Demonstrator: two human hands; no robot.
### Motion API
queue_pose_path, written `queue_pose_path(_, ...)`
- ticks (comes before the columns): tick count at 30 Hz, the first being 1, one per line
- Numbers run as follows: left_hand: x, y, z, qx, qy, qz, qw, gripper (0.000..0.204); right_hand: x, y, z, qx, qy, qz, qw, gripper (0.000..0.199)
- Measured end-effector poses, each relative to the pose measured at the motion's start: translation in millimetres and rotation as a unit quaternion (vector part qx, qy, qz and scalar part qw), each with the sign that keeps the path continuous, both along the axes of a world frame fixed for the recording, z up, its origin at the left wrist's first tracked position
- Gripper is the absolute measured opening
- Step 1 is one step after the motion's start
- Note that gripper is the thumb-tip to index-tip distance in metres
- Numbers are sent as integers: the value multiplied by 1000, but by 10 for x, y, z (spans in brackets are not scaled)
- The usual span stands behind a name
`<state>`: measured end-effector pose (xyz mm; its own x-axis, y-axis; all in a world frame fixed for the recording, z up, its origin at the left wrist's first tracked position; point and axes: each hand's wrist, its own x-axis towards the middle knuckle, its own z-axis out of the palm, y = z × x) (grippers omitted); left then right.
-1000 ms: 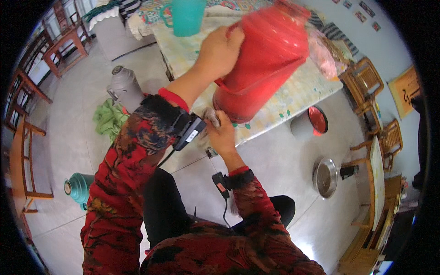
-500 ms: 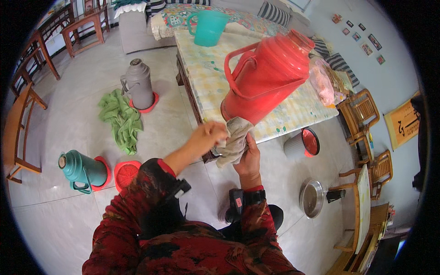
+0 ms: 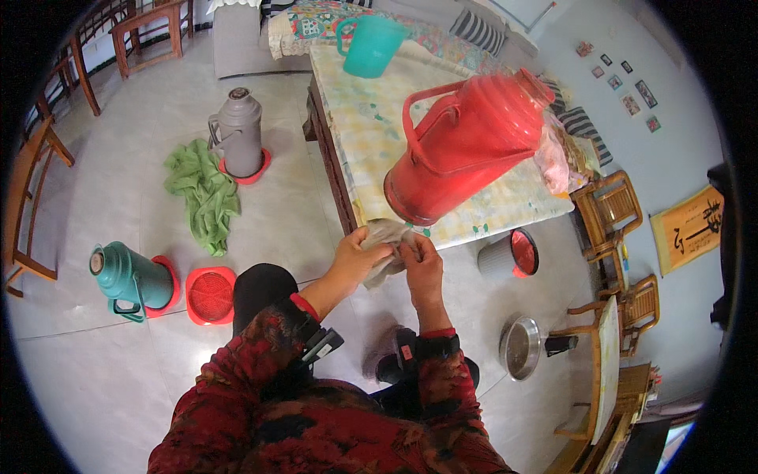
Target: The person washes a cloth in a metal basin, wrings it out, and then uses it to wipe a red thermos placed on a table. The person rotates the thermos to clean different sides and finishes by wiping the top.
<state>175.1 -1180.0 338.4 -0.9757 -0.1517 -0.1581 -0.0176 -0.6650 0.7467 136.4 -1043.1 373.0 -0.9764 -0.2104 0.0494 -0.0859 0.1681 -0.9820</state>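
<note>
Broadly, from upper middle to centre of the frame, a low table (image 3: 505,197), pale and yellow-checked on top. Standing on that, right of centre, a tall red flask (image 3: 482,134), base close to the near edge, slant perhaps only lens bend. Chief worry, judging by so thin a margin: a topple to the floor (image 3: 134,217), from a sideways knock or a snag on the looped handle (image 3: 408,120); a spill too, if full, though impossible to tell. At left, spread on the floor, a crumpled green cloth (image 3: 204,189), likely to tangle or slide underfoot. Just beside that, toward the upper left, a grey flask (image 3: 239,134), and at far left a teal flask (image 3: 134,272), both easy to kick over during a turn. At top centre, toward the table's far end, a turquoise jug (image 3: 373,47), well apart from the hands. At lower right, a shallow metal basin (image 3: 521,347), open to a stray kick. At centre, just below the red flask's base, left hand (image 3: 353,259) and right hand (image 3: 424,270), both bare and mostly closed, pinching opposite sides of a small grey cloth (image 3: 384,229). Last, that cloth, bunched and slack: apt to slip from so light a pinch, or, if flicked upward, to catch the flask.
</note>
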Motion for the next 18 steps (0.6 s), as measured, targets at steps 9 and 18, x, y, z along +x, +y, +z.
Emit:
queue_pose_path(9,-205,-420,-22,119,-59,125,983,35,-347,-209,1446,354,620,-34,699,33)
queue_pose_path(18,-273,-563,-123,90,-79,91,989,35,-492,-520,1909,606,528,161,572,20)
